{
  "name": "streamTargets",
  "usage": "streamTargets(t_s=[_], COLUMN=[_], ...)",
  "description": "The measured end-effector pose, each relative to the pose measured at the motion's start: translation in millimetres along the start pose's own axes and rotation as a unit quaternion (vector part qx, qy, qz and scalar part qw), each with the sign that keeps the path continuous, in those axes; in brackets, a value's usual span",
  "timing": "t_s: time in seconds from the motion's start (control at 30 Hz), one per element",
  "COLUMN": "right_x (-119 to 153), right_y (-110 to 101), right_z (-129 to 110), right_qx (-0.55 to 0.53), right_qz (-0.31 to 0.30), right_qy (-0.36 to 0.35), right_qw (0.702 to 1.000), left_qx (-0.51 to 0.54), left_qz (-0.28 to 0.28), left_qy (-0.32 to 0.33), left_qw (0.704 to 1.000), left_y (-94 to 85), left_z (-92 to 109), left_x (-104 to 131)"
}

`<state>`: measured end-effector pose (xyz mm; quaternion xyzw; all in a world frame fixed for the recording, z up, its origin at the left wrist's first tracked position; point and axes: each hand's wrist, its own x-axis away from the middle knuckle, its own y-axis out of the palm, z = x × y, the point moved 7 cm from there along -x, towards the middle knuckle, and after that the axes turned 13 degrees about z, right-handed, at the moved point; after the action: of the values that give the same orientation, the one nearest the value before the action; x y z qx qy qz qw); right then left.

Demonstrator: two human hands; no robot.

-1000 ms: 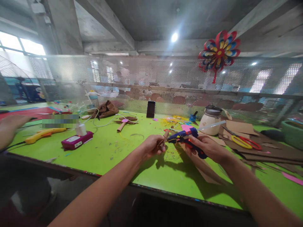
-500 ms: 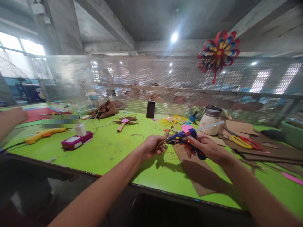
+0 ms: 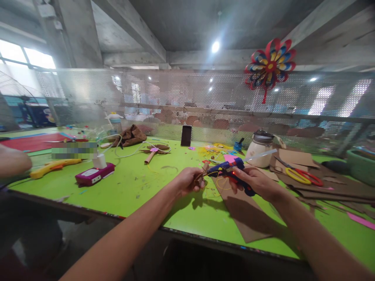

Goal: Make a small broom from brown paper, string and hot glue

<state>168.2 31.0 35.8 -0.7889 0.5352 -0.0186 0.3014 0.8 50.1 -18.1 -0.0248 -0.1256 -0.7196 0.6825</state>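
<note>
My right hand (image 3: pixel 259 182) is wrapped around a blue glue gun (image 3: pixel 226 168) with a lit red light; a clear glue stick (image 3: pixel 260 156) juts from its back. The gun's nozzle points left at a small brown paper piece (image 3: pixel 205 170) pinched in my left hand (image 3: pixel 191 180). Nozzle and paper are very close; I cannot tell whether they touch. A thin yellow string (image 3: pixel 223 185) hangs in a loop below the gun. Under both hands lies a brown paper sheet (image 3: pixel 244 218) on the green table (image 3: pixel 131 195). My left fingers partly hide the piece.
Scissors (image 3: pixel 297 176) lie on brown paper sheets at right, near a lidded jar (image 3: pixel 259 146). A brown paper flower (image 3: pixel 152 151), a phone (image 3: pixel 186 135), a purple power strip (image 3: pixel 95 174) and a yellow glue gun (image 3: pixel 55 167) are further left. Another person's arm (image 3: pixel 13 160) enters at left.
The other person's arm at the far left has shifted, uncovering more of the red sheet. My hands, the glue gun and the paper piece have hardly moved.
</note>
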Motion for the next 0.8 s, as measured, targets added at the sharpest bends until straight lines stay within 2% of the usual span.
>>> streamTargets(t_s=[0.43, 0.8], right_x=[-0.6, 1.8], right_y=[0.4, 7.8], right_z=[0.9, 1.1], right_qx=[-0.001, -0.041], right_qz=[0.006, -0.026], right_qy=[0.002, -0.008], right_qw=[1.0, 0.999], left_qx=[-0.011, 0.003], left_qz=[-0.002, 0.015], left_qy=[0.011, -0.021], left_qw=[1.0, 1.0], left_y=[0.8, -2.5], left_z=[2.2, -3.1], left_x=[2.1, -1.4])
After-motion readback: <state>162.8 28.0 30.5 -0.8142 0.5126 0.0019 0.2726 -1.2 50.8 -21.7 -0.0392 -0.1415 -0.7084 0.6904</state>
